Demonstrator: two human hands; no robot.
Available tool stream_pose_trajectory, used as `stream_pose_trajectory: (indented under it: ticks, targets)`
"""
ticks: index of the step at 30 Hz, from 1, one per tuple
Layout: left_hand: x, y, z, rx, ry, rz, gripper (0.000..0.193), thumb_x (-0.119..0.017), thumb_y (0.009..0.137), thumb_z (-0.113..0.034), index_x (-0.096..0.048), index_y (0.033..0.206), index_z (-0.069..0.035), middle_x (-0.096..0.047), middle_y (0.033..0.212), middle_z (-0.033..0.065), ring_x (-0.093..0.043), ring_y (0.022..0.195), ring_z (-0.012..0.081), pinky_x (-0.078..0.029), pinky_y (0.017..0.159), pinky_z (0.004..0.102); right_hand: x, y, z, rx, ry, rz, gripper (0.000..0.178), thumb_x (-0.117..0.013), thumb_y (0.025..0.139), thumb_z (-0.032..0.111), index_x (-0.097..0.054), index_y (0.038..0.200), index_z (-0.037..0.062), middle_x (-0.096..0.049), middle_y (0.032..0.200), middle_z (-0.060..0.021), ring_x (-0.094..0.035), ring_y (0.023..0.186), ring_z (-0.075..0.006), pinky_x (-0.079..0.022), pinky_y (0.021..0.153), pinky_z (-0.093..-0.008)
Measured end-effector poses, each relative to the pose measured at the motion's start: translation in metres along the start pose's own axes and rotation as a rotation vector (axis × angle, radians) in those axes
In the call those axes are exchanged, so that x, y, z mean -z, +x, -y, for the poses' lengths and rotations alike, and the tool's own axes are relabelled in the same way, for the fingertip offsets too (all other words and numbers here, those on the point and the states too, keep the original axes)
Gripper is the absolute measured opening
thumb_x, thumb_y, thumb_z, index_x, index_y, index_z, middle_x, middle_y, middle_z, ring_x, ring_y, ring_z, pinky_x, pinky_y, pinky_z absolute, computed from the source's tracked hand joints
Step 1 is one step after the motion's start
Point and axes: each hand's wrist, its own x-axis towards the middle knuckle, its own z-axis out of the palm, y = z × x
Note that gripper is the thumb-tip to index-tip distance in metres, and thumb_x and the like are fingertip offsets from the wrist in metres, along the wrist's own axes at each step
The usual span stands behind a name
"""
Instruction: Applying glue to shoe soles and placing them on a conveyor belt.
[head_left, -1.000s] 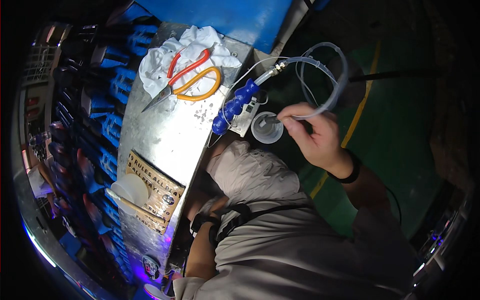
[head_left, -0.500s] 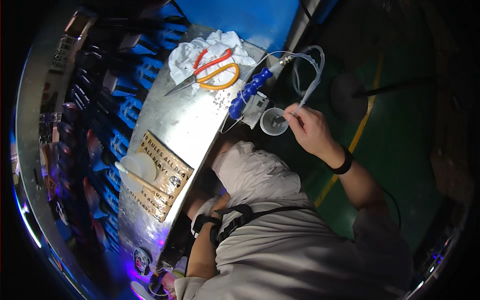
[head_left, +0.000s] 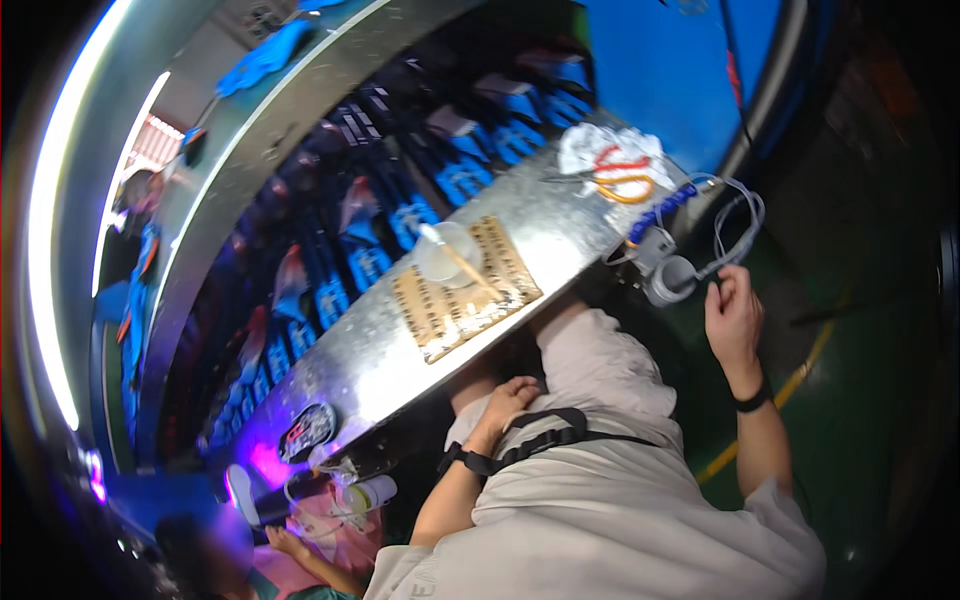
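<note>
My right hand (head_left: 735, 318) is beside a small whitish cup (head_left: 668, 286) at the bench's right end, fingers loosely bent and thumb apart. Nothing shows between them, though they are slightly blurred. Clear tubing (head_left: 745, 240) loops above the hand, and its dark end (head_left: 707, 270) leans at the cup's rim, just off my fingertips. Against the cup is a grey-white box-like fitting (head_left: 655, 247), with a blue jointed hose (head_left: 664, 214) above it. On my lap lies my left hand (head_left: 512, 400), relaxed and open, holding nothing.
Along the metal bench (head_left: 375, 380) are taped cardboard (head_left: 425, 320), a translucent tub (head_left: 440, 268) with a brush (head_left: 465, 262) across it, scissors (head_left: 628, 188) and a white cloth (head_left: 590, 145). Blue holders (head_left: 410, 215) line its far side. A co-worker's hand (head_left: 287, 543) shows lower left.
My view has swung left, so the bench appears further right and the co-worker is in sight. My right hand has let go of the tube end and drawn back from the cup.
</note>
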Motion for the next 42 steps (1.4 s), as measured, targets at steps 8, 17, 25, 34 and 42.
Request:
stream_pose_trajectory:
  ticks: [8,17,25,34,42]
  targets:
    - [0.037,-0.086,-0.056,-0.072,0.221,-0.005,0.042,-0.062,0.1,-0.026,-0.06,0.134,-0.002,-0.071,0.118,0.0118,-0.066,0.106,0.0182,-0.051,0.093,0.0299,-0.067,0.007,0.11,0.446,0.286,0.475,0.063,-0.078,0.075,0.005,-0.055,0.134,0.0048,-0.059,0.098,-0.015,-0.061,0.086,-0.0324,-0.051,0.077,-0.0424]
    - [0.134,-0.217,-0.204,-0.608,0.453,-0.342,0.034,-0.062,0.099,-0.016,-0.062,0.129,-0.001,-0.073,0.112,0.0125,-0.069,0.102,0.0214,-0.053,0.093,0.0342,-0.157,0.048,0.16,0.884,0.341,0.599,0.072,-0.081,0.071,0.009,-0.057,0.139,0.0113,-0.061,0.096,-0.0105,-0.061,0.09,-0.0314,-0.052,0.079,-0.0425]
    - [0.366,-0.268,-0.349,-0.879,1.052,-1.516,0.014,-0.065,0.088,-0.008,-0.072,0.096,0.001,-0.073,0.088,0.018,-0.072,0.079,0.0301,-0.055,0.072,0.0386,-0.187,0.059,0.173,0.91,0.446,0.501,0.039,-0.074,0.079,0.009,-0.067,0.117,0.0082,-0.064,0.092,-0.0089,-0.066,0.083,-0.0288,-0.055,0.071,-0.0396]
    - [0.674,-0.274,-0.33,-0.026,1.64,-1.43,0.05,-0.055,0.082,-0.002,-0.059,0.131,0.003,-0.067,0.108,0.0328,-0.064,0.109,0.0455,-0.052,0.095,0.0482,-0.185,0.065,0.179,0.114,0.999,0.65,0.035,-0.053,0.107,0.026,-0.062,0.127,-0.0013,-0.068,0.103,-0.0114,-0.063,0.082,-0.0141,-0.053,0.072,-0.0286]
    - [0.636,-0.256,-0.351,-0.326,1.7,-1.421,0.021,-0.068,0.087,-0.007,-0.068,0.105,0.004,-0.067,0.111,0.0241,-0.065,0.103,0.0414,-0.05,0.092,0.0428,-0.177,0.084,0.175,-0.447,1.283,0.665,0.022,-0.048,0.108,0.018,-0.057,0.113,-0.0008,-0.056,0.078,-0.001,-0.05,0.068,-0.0057,-0.042,0.061,-0.0207]
